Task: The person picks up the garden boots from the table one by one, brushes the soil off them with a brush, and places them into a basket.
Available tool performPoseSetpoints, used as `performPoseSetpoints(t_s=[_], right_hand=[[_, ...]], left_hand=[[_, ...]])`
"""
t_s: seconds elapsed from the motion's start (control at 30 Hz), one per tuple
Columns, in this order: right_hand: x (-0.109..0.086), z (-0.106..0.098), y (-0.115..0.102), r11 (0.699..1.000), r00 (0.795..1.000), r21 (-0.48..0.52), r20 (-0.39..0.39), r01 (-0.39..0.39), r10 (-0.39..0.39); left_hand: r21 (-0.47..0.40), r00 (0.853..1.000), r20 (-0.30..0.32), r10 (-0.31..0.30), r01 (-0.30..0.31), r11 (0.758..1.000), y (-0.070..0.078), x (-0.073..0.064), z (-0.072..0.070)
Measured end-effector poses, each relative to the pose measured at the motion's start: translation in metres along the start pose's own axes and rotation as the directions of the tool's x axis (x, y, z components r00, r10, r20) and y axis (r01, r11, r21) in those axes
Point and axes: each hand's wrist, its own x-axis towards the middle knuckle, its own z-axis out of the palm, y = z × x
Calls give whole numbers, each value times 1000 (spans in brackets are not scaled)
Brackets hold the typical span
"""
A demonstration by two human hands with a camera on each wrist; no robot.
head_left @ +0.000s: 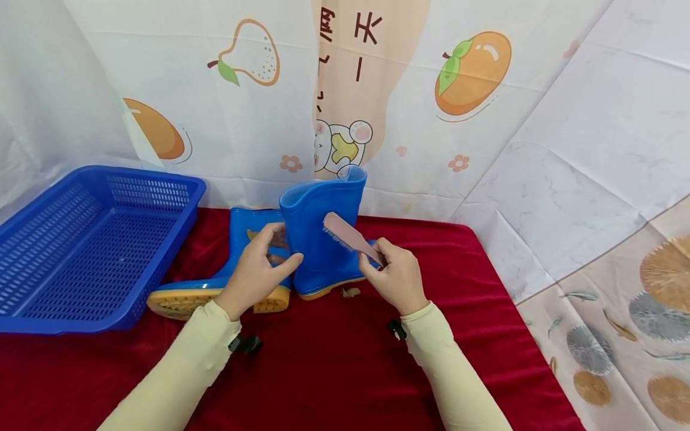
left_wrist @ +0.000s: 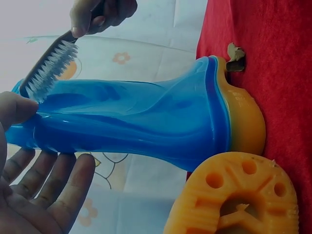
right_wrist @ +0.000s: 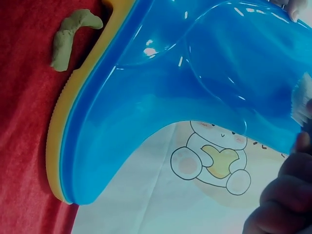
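Note:
A blue rubber boot (head_left: 318, 239) with a yellow sole stands upright on the red cloth. My right hand (head_left: 398, 276) grips the handle of a pink scrub brush (head_left: 345, 232), whose white bristles face the boot's shaft. Beside the shaft, my left hand (head_left: 257, 266) has its thumb and fingers spread apart. The left wrist view has its fingers (left_wrist: 73, 187) along one side of the shaft and the thumb near the other; whether they touch it I cannot tell. A second blue boot (head_left: 239, 239) lies on its side, yellow tread (left_wrist: 234, 195) outward, partly hidden by my left hand.
A blue perforated plastic basket (head_left: 115, 326) stands at the left. By the upright boot's sole lies a small brownish clay-like lump (head_left: 350, 292). Red cloth (head_left: 323, 371) covers the table, with a fruit-printed curtain (head_left: 399, 167) behind it.

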Motion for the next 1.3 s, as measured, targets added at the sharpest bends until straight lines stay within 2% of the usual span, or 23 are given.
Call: performPoseSetpoints(t_s=[0.2, 0.47, 0.7, 0.8, 1.0, 1.13, 1.23, 1.3], right_hand=[[1, -3, -1, 1000, 998, -27, 67, -12, 14], [2, -8, -2, 999, 994, -34, 109, -21, 24], [4, -17, 0, 989, 966, -123, 235, -75, 103], [4, -19, 0, 985, 959, -140, 249, -99, 132], [4, -24, -2, 988, 968, -87, 207, -127, 142], [5, -27, -2, 993, 987, -10, 100, -121, 122], [7, -30, 0, 994, 994, 20, 16, -111, 111], [8, -32, 0, 993, 994, 30, -21, -111, 111]], left_hand=[[23, 1000, 18, -7, 6, 1000, 1, 0, -1], [39, 1000, 23, -8, 7, 999, 4, 0, -1], [39, 1000, 14, 7, -7, 999, 5, -1, 2], [33, 1000, 22, 0, -1, 999, 6, -2, 4], [62, 1000, 19, 7, -8, 998, 11, -5, 14], [105, 996, -58, 62, -55, 993, 19, -4, 19], [111, 985, -129, 113, -99, 989, 26, 7, 22], [99, 978, -155, 139, -125, 987, 31, 17, 22]])
